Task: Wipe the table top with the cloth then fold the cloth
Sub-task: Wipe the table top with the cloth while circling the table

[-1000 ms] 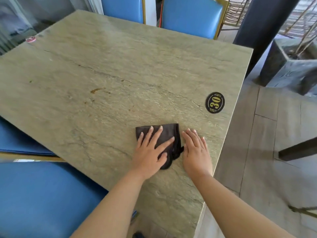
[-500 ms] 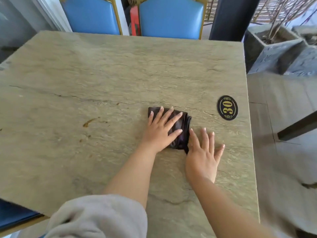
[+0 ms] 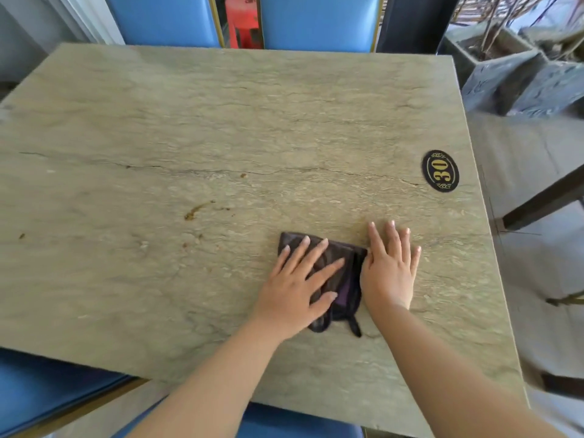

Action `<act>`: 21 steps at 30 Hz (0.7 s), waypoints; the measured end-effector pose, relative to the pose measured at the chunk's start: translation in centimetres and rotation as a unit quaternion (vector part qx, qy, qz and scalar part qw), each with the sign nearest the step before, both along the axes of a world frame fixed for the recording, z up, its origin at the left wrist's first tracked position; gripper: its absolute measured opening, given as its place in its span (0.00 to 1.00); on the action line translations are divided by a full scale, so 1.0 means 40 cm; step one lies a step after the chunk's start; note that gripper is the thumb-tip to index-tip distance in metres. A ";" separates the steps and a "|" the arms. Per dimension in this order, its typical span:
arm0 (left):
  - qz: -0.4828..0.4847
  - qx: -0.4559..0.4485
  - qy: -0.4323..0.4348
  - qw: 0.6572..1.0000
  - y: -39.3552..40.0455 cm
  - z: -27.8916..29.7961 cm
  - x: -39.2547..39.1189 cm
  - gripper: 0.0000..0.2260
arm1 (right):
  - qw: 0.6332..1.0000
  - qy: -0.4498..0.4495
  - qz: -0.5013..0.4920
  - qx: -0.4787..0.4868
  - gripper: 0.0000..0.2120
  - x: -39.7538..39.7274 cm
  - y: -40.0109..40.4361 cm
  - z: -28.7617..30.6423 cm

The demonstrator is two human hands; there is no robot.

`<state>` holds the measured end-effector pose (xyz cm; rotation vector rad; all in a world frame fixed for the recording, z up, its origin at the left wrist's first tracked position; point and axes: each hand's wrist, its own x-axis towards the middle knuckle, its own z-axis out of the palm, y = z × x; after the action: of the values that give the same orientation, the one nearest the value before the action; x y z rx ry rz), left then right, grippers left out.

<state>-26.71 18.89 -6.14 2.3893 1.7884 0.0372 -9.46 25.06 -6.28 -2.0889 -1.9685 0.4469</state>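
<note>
A small dark brown cloth (image 3: 343, 290), folded into a rough square with a purple patch showing, lies on the greenish stone table top (image 3: 221, 137) near its right front. My left hand (image 3: 297, 286) lies flat on the cloth with fingers spread. My right hand (image 3: 390, 267) rests flat on the bare table just right of the cloth, its thumb side touching the cloth's right edge. Brown smears (image 3: 196, 211) and crumbs mark the table left of the cloth.
A black oval plaque (image 3: 440, 171) with a gold "30" sits near the table's right edge. Blue chairs (image 3: 319, 22) stand at the far side and blue seats (image 3: 41, 387) at the near side. Grey stone planters (image 3: 518, 77) stand on the floor at right.
The view has shifted as my head moved. My right hand has slid up beside the cloth, closer to its right edge. My left hand stays pressed on the cloth.
</note>
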 end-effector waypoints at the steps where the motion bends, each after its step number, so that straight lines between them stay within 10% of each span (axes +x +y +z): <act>1: -0.016 0.004 0.002 1.000 0.001 0.000 -0.033 0.25 | 1.000 0.002 0.010 0.006 0.25 -0.010 -0.023 0.001; 9: 0.218 -0.017 0.023 0.976 0.183 -0.012 -0.090 0.27 | 0.995 0.055 0.070 0.036 0.22 0.019 -0.075 -0.003; 18: -0.197 0.010 0.016 0.980 -0.102 -0.005 -0.027 0.26 | 0.986 0.164 0.022 0.001 0.24 0.125 -0.155 0.034; 21: -0.156 0.010 0.028 0.987 -0.015 -0.016 -0.039 0.26 | 0.991 0.132 0.010 0.027 0.24 0.153 -0.224 0.015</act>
<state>-28.26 18.28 -6.80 2.6796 1.4196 -0.0500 -3.34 16.08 -5.69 -1.8708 -1.8289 0.6310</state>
